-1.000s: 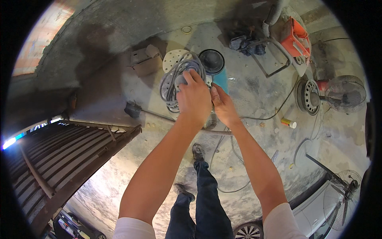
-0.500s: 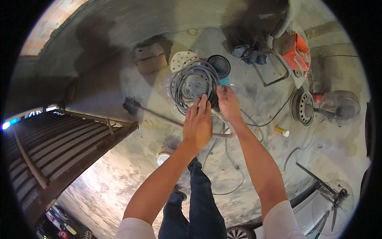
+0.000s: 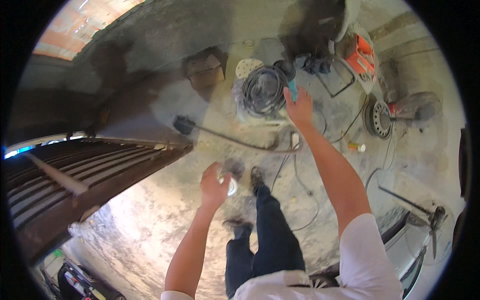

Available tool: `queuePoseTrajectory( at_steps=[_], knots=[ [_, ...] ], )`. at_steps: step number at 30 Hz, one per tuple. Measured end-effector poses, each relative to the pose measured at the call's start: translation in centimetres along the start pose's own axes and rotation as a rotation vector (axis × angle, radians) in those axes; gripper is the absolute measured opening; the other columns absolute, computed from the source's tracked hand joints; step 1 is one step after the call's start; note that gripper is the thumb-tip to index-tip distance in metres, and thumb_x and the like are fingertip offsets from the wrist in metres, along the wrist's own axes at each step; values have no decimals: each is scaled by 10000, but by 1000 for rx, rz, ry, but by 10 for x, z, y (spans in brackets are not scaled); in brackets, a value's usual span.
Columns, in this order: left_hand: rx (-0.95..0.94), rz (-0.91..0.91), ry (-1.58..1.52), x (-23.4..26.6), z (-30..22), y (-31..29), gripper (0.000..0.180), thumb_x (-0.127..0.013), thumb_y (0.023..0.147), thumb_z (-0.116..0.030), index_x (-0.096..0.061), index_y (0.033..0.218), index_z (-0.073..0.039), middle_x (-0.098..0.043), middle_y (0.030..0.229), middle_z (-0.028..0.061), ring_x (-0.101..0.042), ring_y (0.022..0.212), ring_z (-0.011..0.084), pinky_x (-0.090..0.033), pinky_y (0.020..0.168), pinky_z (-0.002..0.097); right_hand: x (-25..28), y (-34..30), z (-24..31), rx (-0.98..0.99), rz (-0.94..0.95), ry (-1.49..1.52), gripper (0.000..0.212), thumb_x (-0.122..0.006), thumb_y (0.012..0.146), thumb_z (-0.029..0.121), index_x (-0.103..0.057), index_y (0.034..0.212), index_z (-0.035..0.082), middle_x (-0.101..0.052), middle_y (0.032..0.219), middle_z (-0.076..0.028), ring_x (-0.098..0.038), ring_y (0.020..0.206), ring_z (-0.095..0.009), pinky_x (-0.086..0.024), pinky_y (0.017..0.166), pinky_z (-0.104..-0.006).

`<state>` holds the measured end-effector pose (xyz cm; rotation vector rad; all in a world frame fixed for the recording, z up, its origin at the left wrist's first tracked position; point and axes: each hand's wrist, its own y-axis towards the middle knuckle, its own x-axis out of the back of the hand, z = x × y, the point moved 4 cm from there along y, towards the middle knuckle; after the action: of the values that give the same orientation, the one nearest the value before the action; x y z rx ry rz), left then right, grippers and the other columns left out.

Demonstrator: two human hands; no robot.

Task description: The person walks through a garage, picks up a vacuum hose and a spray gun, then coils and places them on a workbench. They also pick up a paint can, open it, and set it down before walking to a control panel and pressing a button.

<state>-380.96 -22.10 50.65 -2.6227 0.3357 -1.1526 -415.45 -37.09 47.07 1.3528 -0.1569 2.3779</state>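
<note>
A dark coil of hose or cable [image 3: 265, 102] lies in a heap on a pale, dusty base; the round grey piece in its middle is blurred. My right hand [image 3: 300, 107] is at the coil's right edge, thumb and fingers apart, in front of a teal cylinder [image 3: 292, 90] with a dark rim. Nothing shows between its fingers. Lower left, my left hand [image 3: 214, 187] hangs open with its fingers spread. It partly covers a round can [image 3: 232, 187] on the floor. Behind the coil rests a cream disc with holes [image 3: 247, 68].
A cardboard box [image 3: 206, 75] stands back left. At right are an orange container [image 3: 361, 56], a wheel rim [image 3: 382, 120], a fan [image 3: 422, 106] and a small yellow-and-white can [image 3: 357, 147]. Cables and a long hose [image 3: 230, 140] cross the floor. A slatted metal rack [image 3: 90, 185] fills the left.
My left hand has left the round perforated piece at the coil's middle and moved down towards me, fingers spread. My right hand stays by the coil's right edge. The view has shifted.
</note>
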Motion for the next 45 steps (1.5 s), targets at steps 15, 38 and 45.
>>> queuePoseTrajectory(
  at_steps=[15, 38, 45],
  knots=[
    [961, -461, -442, 200, 397, -603, 336, -707, 803, -296, -730, 962, 0, -715, 899, 185, -683, 850, 284, -507, 775, 368, 57, -519, -40, -655, 770, -139, 645, -574, 904, 486, -516, 1322, 0, -632, 1178, -211, -596, 1057, -353, -460, 899, -449],
    [1427, -1388, -1063, 411, 728, -835, 264, -681, 828, -191, -702, 950, 41, -709, 854, 122, -663, 753, 185, -511, 689, 303, -428, -782, 966, 936, 1209, -176, 458, -618, 863, 377, -675, 979, -62, -695, 948, -233, -671, 916, -357, -510, 803, -423],
    [1443, -1721, -1645, 437, 904, -835, 198, -639, 858, -161, -678, 935, 18, -691, 843, 117, -660, 736, 192, -536, 675, 302, -523, -912, 1200, 1277, 1272, -131, 439, -615, 876, 374, -672, 1009, -40, -698, 955, -225, -668, 934, -360, -513, 816, -419]
  ],
)
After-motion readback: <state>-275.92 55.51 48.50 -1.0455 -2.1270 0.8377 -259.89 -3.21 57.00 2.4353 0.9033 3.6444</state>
